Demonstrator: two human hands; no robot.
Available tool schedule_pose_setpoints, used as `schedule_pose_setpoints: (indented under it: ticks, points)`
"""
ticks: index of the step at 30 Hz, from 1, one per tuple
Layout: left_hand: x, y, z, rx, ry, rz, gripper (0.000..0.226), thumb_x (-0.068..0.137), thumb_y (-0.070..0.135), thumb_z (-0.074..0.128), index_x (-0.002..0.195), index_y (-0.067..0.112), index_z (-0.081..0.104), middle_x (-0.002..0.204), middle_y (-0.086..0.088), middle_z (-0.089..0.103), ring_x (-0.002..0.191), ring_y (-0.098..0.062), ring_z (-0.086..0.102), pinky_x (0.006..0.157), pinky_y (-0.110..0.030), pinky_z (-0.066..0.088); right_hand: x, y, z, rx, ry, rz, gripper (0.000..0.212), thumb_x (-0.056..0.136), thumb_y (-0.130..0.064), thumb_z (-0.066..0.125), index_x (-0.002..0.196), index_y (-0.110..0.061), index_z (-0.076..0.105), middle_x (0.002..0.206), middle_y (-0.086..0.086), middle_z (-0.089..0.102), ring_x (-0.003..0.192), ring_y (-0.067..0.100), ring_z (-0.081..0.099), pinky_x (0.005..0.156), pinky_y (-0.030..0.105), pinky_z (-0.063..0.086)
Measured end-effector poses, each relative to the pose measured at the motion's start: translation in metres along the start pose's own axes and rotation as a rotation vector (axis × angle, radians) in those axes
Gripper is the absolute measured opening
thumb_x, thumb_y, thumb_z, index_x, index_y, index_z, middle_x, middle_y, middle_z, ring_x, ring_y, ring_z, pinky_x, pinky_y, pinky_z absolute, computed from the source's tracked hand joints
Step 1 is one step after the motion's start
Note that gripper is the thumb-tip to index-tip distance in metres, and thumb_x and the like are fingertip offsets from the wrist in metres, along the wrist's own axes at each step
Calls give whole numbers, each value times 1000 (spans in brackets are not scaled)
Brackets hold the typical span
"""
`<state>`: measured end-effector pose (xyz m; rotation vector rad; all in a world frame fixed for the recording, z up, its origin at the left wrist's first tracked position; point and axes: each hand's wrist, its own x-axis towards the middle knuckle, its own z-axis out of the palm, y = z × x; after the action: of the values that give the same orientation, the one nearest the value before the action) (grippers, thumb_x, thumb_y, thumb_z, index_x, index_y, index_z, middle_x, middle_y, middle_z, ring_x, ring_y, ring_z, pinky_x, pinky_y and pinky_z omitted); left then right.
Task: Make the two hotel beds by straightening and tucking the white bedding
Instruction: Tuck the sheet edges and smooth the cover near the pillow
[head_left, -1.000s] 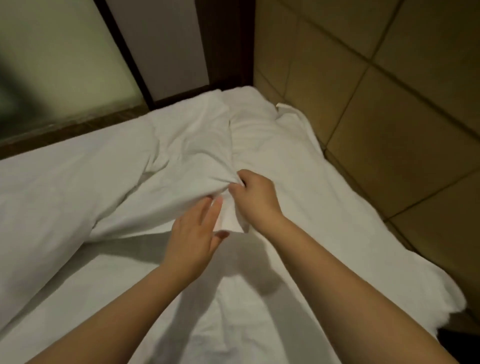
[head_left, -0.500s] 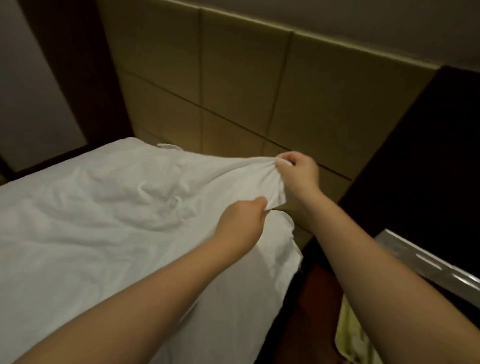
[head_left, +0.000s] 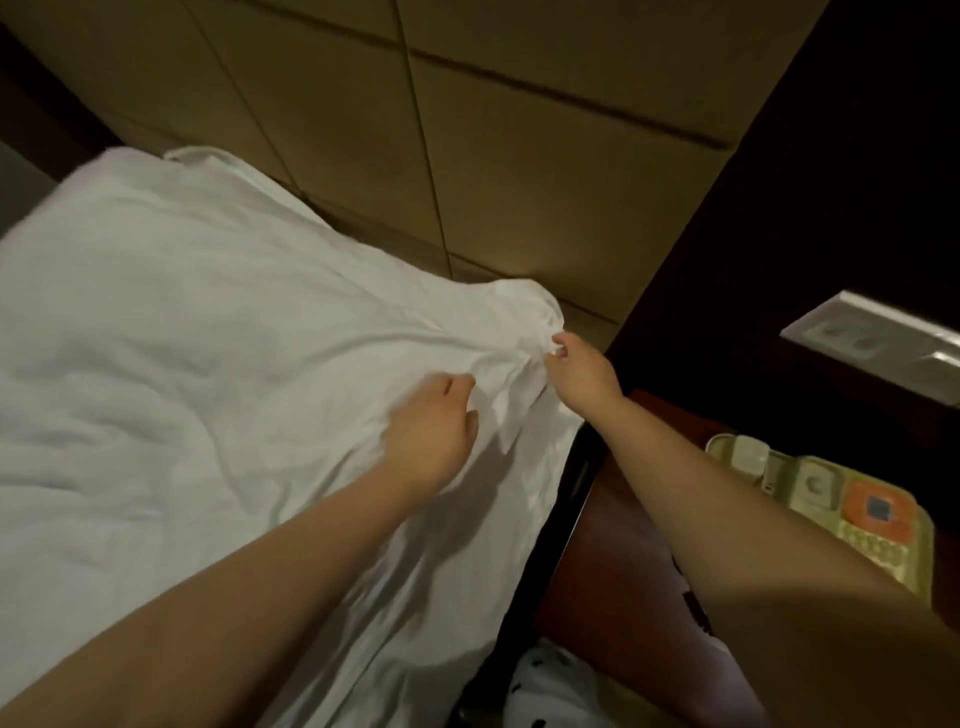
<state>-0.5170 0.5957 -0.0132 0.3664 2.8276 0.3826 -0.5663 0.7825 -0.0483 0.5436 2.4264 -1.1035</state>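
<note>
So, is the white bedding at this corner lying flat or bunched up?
Bunched: white bedding gathers into creases where the right hand pinches its corner.

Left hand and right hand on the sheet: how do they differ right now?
The right hand pinches the bunched sheet at its corner by the wall. The left hand lies further in, fingers curled on the cloth, and whether it grips is unclear. The right hand reaches in over the nightstand, the left over the sheet. Creases fan out from the right hand, not the left. Both are bare and touch the same sheet.
</note>
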Motion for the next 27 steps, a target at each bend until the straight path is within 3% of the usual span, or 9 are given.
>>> schedule_pose_setpoints:
  ticks: [3, 5, 7, 11, 15, 17, 21, 24, 27]
  points:
    - [37, 5, 4, 68, 64, 141, 40, 94, 22, 49, 133, 10, 48, 131, -16, 49, 112, -34, 51, 93, -42, 41, 38, 8, 6, -49, -2, -27, 44, 100, -23, 39, 144, -18, 38, 145, 9, 43, 129, 29, 44, 103, 36, 37]
    - [61, 13, 4, 100, 30, 114, 47, 99, 30, 43, 144, 19, 35, 150, -11, 31, 122, -29, 46, 100, -39, 42, 59, 9, 9, -89, -19, -67, 44, 100, -23, 39, 144, -17, 37, 148, 8, 40, 132, 29, 40, 108, 37, 33]
    - [86, 19, 4, 144, -95, 48, 52, 101, 37, 38, 149, 23, 24, 155, -7, 22, 121, -26, 50, 93, -35, 46, 75, 9, 12, -114, -69, -99, 47, 99, -28, 43, 144, -18, 37, 148, 8, 39, 133, 29, 38, 109, 37, 32]
    - [114, 19, 1, 319, -382, 7, 49, 98, 49, 36, 132, 16, 44, 122, -9, 58, 107, -26, 57, 80, -32, 41, 93, 10, 17, -51, -165, -38, 59, 91, -45, 56, 142, -25, 35, 142, 5, 44, 130, 29, 42, 105, 38, 37]
    - [107, 20, 3, 267, -488, 54, 39, 96, 48, 42, 118, 19, 55, 109, -5, 62, 105, -23, 56, 82, -30, 39, 97, 16, 8, -266, -321, -9, 76, 88, -59, 53, 149, -23, 29, 152, 6, 34, 138, 29, 34, 109, 41, 30]
    - [104, 21, 5, 165, -491, 65, 33, 96, 45, 44, 106, 18, 60, 98, -3, 60, 102, -22, 56, 77, -29, 37, 98, 31, 5, -349, -356, -21, 74, 84, -62, 56, 145, -23, 38, 148, 7, 41, 134, 29, 38, 107, 42, 32]
    - [104, 20, 12, 15, -403, 108, 30, 96, 40, 47, 104, 19, 66, 95, -2, 55, 94, -21, 55, 71, -30, 38, 95, 68, 1, -397, -442, 14, 85, 68, -74, 60, 135, -24, 49, 139, 3, 51, 124, 26, 48, 101, 44, 41]
    - [100, 20, 18, -45, -373, 148, 29, 97, 38, 47, 100, 15, 64, 95, -4, 60, 89, -20, 54, 72, -31, 37, 90, 82, 2, -440, -419, 23, 75, 73, -64, 66, 134, -23, 50, 135, 3, 53, 124, 26, 48, 101, 41, 40]
    - [93, 24, 13, -143, -392, 161, 31, 96, 36, 51, 67, 25, 47, 68, 5, 51, 69, -14, 45, 60, -27, 29, 80, 96, -2, -492, -392, 72, 58, 82, -56, 62, 129, -23, 54, 134, 3, 52, 126, 28, 46, 106, 44, 34]
